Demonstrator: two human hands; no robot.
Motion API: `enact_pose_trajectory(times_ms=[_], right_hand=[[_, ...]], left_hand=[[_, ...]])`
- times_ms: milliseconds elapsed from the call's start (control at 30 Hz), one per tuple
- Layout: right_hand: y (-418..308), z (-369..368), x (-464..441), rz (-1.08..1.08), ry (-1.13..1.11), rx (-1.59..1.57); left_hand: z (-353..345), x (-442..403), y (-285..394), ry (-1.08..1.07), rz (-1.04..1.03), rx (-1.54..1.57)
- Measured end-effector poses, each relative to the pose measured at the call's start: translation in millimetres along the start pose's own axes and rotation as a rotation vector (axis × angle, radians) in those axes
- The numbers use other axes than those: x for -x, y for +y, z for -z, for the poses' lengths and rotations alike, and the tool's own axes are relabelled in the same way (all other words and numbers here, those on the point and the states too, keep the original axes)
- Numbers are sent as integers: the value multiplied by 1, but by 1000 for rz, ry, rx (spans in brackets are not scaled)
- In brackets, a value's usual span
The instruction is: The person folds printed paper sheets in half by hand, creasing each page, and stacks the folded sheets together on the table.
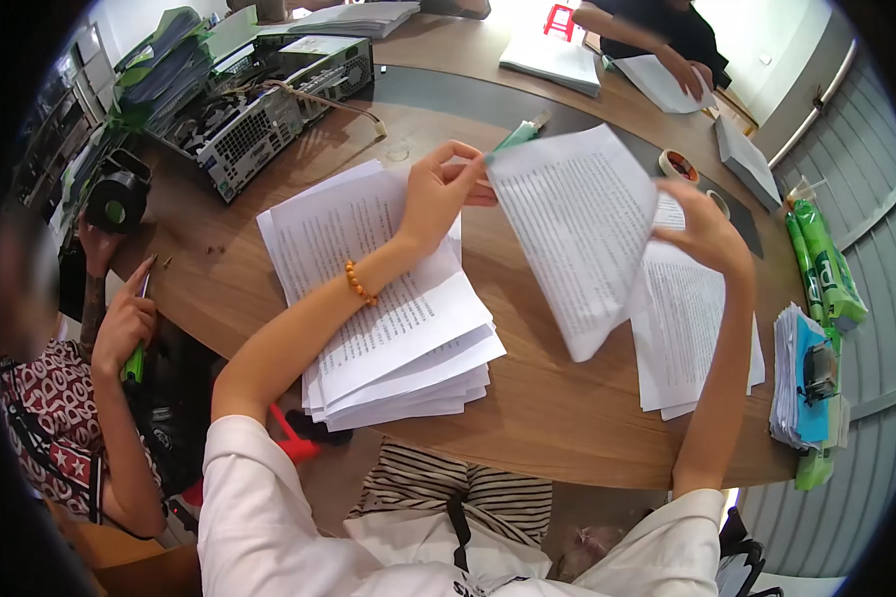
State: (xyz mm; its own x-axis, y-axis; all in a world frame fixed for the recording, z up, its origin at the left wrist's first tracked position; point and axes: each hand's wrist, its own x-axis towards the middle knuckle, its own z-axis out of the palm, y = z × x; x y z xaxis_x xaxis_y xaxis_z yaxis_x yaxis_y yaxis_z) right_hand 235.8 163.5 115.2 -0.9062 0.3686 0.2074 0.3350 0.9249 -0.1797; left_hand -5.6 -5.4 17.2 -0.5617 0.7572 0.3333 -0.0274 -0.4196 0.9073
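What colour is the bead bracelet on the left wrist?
The bracelet is orange-brown, best seen in the head view.

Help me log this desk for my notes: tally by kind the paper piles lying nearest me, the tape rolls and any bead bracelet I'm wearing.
Paper piles: 2
Tape rolls: 2
Bead bracelet: 1
Total: 5

A printed sheet [572, 224] hung tilted and blurred above the wooden surface [548, 408], its right edge caught in the right grip [702, 227]! The left grip [441, 191] was right up at the top corner, an orange bead bracelet [354, 280] on that wrist, over a loose stack of paper [393, 338]! Behind, an opened computer case [279, 119] sat on the surface; across the way, another person's hand [682, 75] touched a white sheet [649, 80].
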Motion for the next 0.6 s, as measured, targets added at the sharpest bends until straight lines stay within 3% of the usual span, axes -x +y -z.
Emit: enact_pose_trajectory(times_ms=[100, 267, 300, 367, 400, 467, 500, 567, 600], right_hand=[[-22, 14, -21, 149, 258, -393], [-76, 43, -80, 277, 396, -148], [-96, 50, -85, 226, 121, -131], [-91, 21, -119, 413, -229, 6], [-100, 17, -126, 390, -483, 79], [-107, 10, -141, 334, -751, 272], [-101, 8, -145, 315, -727, 296], [-88, -2, -145, 320, -646, -10], [-87, -2, -143, 312, -652, 12]], left_hand=[[-5, 2, 2, -51, -17, -75], [-4, 2, -1, -43, -54, -79], [-5, 2, -1, -51, -69, -72], [-6, 5, 2, -89, -70, -145], [-6, 5, 2, -89, -74, -107], [-2, 8, 2, -85, -75, -125], [-4, 5, 1, -62, -74, -123], [-3, 4, -2, -76, -105, -50], [-4, 5, -2, -114, -27, -92]])
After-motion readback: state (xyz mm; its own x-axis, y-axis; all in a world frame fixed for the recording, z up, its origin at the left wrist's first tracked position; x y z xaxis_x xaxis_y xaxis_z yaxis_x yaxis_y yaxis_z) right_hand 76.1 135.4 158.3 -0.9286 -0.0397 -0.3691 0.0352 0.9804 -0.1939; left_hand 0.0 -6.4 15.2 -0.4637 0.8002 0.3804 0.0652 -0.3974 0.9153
